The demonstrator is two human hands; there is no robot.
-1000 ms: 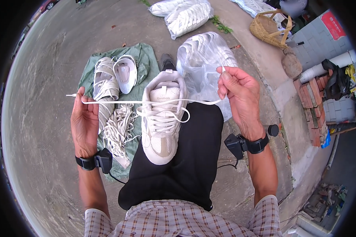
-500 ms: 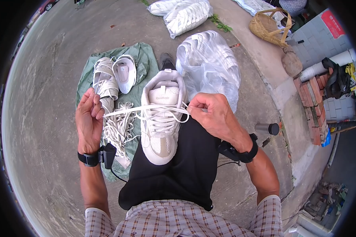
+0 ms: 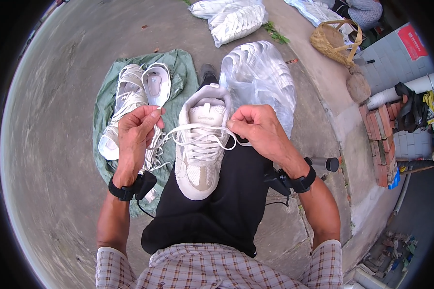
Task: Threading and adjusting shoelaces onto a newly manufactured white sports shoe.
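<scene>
Bright, sharp daylight — fisheye-bent, dark-rimmed edges

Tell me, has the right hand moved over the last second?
Yes. The right hand came down and inward, from beside the plastic bag to the white sneaker, pinching the lace.

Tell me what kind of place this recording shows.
Probably an outdoor yard used for piecework on shoes. Bare concrete ground, a brick stack beside a wall, a woven basket, and clear bags of white shoe parts around the white sneaker being laced.
</scene>
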